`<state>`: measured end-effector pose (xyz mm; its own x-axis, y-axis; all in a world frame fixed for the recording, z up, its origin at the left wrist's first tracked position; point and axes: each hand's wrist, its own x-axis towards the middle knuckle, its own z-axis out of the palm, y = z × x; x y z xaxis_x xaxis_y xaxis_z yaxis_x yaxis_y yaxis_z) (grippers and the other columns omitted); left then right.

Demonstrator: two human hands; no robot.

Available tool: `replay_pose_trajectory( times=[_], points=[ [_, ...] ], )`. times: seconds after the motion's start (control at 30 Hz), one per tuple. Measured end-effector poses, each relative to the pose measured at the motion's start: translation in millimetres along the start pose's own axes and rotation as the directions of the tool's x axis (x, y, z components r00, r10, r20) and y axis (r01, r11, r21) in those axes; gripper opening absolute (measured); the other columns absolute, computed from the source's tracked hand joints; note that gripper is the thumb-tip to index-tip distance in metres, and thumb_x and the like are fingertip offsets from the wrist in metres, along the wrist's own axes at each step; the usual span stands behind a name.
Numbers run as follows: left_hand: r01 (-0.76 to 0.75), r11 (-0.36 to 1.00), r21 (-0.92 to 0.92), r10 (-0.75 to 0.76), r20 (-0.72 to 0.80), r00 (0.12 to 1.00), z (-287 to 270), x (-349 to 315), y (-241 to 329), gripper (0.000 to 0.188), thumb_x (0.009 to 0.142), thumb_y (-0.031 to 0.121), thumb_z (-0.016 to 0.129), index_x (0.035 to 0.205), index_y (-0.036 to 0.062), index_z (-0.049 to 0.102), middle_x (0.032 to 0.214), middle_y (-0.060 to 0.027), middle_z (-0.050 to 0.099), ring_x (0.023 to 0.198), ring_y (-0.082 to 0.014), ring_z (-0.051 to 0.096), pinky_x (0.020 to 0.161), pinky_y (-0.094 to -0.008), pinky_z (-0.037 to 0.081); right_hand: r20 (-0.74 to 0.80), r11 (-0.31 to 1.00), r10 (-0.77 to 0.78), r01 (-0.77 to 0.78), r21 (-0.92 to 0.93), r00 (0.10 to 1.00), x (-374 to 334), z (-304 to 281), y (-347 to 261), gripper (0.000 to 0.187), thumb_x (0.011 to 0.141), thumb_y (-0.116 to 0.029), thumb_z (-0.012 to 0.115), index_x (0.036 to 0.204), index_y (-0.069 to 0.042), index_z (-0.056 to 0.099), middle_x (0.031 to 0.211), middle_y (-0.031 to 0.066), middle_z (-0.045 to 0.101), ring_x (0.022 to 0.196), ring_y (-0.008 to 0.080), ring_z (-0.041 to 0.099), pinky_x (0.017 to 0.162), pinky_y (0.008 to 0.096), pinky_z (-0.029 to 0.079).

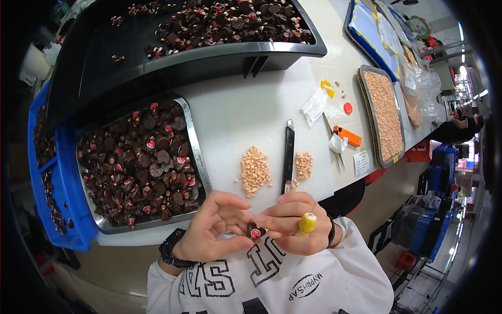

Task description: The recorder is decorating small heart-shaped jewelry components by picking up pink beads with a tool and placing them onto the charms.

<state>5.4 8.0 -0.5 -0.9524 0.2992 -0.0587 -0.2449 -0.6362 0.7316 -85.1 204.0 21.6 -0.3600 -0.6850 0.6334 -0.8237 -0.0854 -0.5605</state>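
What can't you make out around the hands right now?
- Small dark part, head view: mostly covered by the left hand and right hand; shape unclear.
- Right hand's grip: a yellow finger cot blocks it.
- Beige pellets: too small to tell apart.

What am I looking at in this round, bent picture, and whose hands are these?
A wide fisheye camera worn on a person's head looks down, so straight edges bend. The left hand and right hand are that person's own; together they pinch one small dark part with a red end. A yellow cover sits on a right finger. On the white table lie a metal tray of the same dark parts, two heaps of small beige pieces, a dark slim tool, and another tray of beige pieces.
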Motion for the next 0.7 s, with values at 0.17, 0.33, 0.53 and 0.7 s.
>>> replay_pose_trajectory(
  times=[0.17, 0.33, 0.53, 0.7],
  points=[
    [-0.122, 0.976, 0.18, 0.127, -0.017, 0.992, -4.8, 5.3, 3.2, 0.049, 0.077, -0.007, 0.068, 0.122, -0.0026, 0.049, 0.102, -0.0145, 0.061, 0.089, -0.0168, 0.063, 0.079, -0.0273, 0.05, 0.127, 0.984, 0.143, -0.155, 0.088, 0.981, -6.2, -12.2, -1.4, 0.023, 0.076, 0.004, 0.064, 0.087, -0.005, 0.045, 0.1, 0.0198, 0.066, 0.093, 0.0305, 0.064, 0.083, 0.0431, 0.051],
    [-0.241, 0.912, 0.331, 0.242, 0.038, 0.969, -1.6, 6.8, 5.4, 0.036, 0.07, -0.004, 0.076, 0.104, -0.0046, 0.065, 0.096, -0.015, 0.063, 0.078, -0.0155, 0.063, 0.068, -0.0236, 0.052, -0.246, 0.895, 0.368, -0.413, -0.17, 0.897, -56.3, -39.0, 7.4, 0.035, 0.076, 0.004, 0.066, 0.095, -0.008, 0.039, 0.09, 0.0144, 0.067, 0.077, 0.0277, 0.062, 0.069, 0.0365, 0.05],
    [-0.233, 0.901, 0.365, 0.219, 0.08, 0.972, -1.5, 8.5, 3.9, 0.035, 0.07, -0.003, 0.076, 0.104, -0.0043, 0.065, 0.094, -0.014, 0.063, 0.076, -0.0146, 0.063, 0.067, -0.0234, 0.053, -0.024, 0.866, 0.47, -0.466, -0.182, 0.882, -56.8, -31.9, 16.8, 0.037, 0.065, 0.006, 0.074, 0.084, -0.01, 0.047, 0.087, 0.0097, 0.067, 0.076, 0.0254, 0.059, 0.066, 0.0345, 0.047],
    [-0.202, 0.895, 0.398, 0.188, 0.076, 0.979, 0.3, 9.4, 6.0, 0.034, 0.072, -0.001, 0.074, 0.105, -0.0026, 0.065, 0.094, -0.0126, 0.063, 0.075, -0.0137, 0.063, 0.067, -0.0233, 0.052, 0.002, 0.872, 0.44, -0.426, -0.24, 0.898, -57.8, -28.9, 16.6, 0.036, 0.063, 0.006, 0.073, 0.084, -0.01, 0.049, 0.084, 0.007, 0.065, 0.074, 0.0251, 0.058, 0.064, 0.033, 0.046]
  ],
)
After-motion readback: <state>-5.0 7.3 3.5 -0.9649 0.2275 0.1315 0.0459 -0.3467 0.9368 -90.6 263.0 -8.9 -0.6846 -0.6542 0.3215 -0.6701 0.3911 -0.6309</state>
